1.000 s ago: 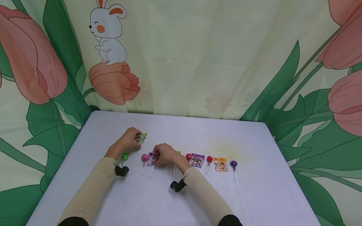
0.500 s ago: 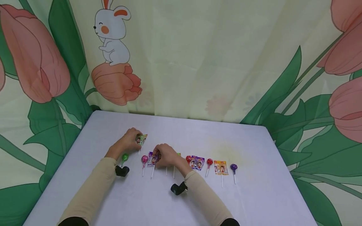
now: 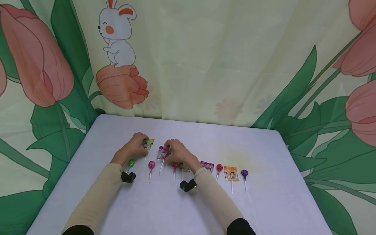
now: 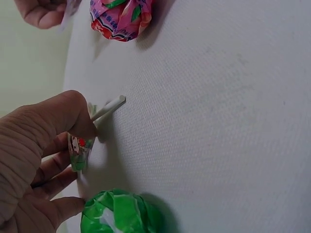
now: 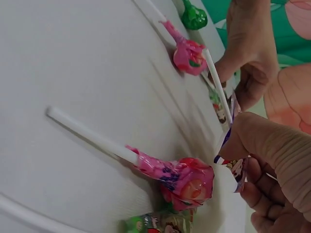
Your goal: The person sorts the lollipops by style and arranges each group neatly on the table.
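My left hand [image 3: 133,149] pinches a flat lollipop in a green wrapper [image 3: 149,143] at the left of the table; its white stick [image 4: 111,108] points out past the thumb in the left wrist view. To its right, my right hand [image 3: 180,152] grips a flat purple-wrapped lollipop [image 3: 161,153] between thumb and fingers, stick slanting down. Below the hands lie a round green lollipop [image 3: 131,163] and a round pink one [image 3: 151,164]. Another pink lollipop [image 5: 187,184] and a flat green one [image 3: 185,167] lie under the right hand and wrist.
Further right in the row are a flat purple lollipop [image 3: 207,165], partly behind the right sleeve, a red one [image 3: 219,167], a flat orange one [image 3: 230,173] and a round purple one [image 3: 244,173]. The white-covered table [image 3: 264,202] ends at a printed curtain [image 3: 188,65].
My right hand has picked the flat purple lollipop out of the row and carried it toward the far edge, uncovering the pink and green ones behind it. My left hand stays nearly still.
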Demonstrator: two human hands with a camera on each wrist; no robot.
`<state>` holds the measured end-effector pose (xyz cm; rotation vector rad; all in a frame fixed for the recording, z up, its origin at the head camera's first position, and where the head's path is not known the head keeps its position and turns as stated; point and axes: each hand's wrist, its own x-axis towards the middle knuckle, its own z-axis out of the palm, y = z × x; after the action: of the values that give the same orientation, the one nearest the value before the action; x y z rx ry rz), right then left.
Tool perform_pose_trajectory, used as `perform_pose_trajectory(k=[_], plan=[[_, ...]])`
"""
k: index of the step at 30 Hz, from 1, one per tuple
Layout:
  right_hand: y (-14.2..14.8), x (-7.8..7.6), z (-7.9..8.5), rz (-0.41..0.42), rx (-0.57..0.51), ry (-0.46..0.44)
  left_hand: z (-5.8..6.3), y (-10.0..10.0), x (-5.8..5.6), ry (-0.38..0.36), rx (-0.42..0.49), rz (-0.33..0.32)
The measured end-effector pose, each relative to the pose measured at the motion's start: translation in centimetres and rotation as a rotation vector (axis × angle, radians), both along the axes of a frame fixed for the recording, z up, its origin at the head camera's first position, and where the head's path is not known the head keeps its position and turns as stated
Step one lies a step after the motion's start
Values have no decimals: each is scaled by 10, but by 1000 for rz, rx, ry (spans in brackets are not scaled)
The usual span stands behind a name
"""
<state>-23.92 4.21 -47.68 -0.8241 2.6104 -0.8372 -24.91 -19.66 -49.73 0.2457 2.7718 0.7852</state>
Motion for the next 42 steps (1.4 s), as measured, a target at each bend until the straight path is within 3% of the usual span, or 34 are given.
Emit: perform_pose_trajectory(k=[9, 17, 32, 42], plan=[[-10, -20, 1, -24, 63, 58, 2, 2, 0, 9, 8, -21], [-19, -36, -4, -47, 103, 39, 0, 4, 1, 4, 7, -11], [-25, -39, -1, -13, 92, -47, 5, 3, 3, 5, 14, -5], [-27, -39, -2, 19, 134, -16, 3, 1, 2, 14, 15, -8]])
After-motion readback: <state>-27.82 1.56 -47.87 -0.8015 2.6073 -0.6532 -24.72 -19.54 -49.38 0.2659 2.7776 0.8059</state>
